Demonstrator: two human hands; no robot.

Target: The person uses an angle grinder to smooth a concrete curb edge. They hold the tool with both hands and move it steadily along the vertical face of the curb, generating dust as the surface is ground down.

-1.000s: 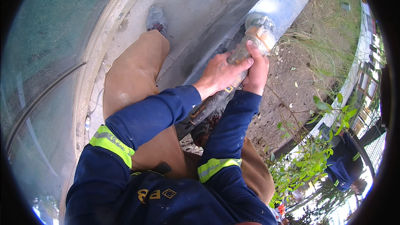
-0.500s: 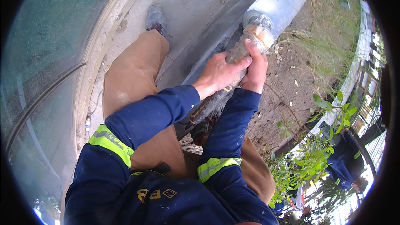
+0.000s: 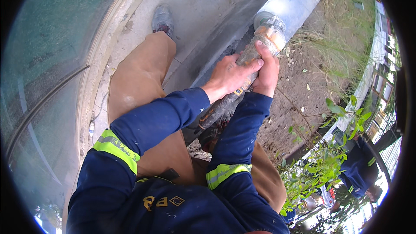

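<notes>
I hold a long, dust-caked angle grinder [image 3: 248,54] diagonally in both hands, its orange gear head up front and its disc [image 3: 262,18] against the pale, grey top of a low ledge [image 3: 290,0]. My left hand [image 3: 230,76] wraps over the tool's body from the left, thumb lying across it. My right hand [image 3: 265,71] grips it from the right, a little higher, with thumb along the top. The rear of the grinder runs back between my forearms; its underside is hidden.
A glass panel [image 3: 41,86] curves along the left. My boot [image 3: 162,17] stands on grey paving [image 3: 195,17]. Beyond the ledge lie soil [image 3: 286,108] with grass and a leafy shrub [image 3: 329,164]. A co-worker in navy [image 3: 357,169] is at the far right, with others lower down.
The grinder and both my hands shifted very slightly left, then slightly back right. The people in the lower-right background have moved.
</notes>
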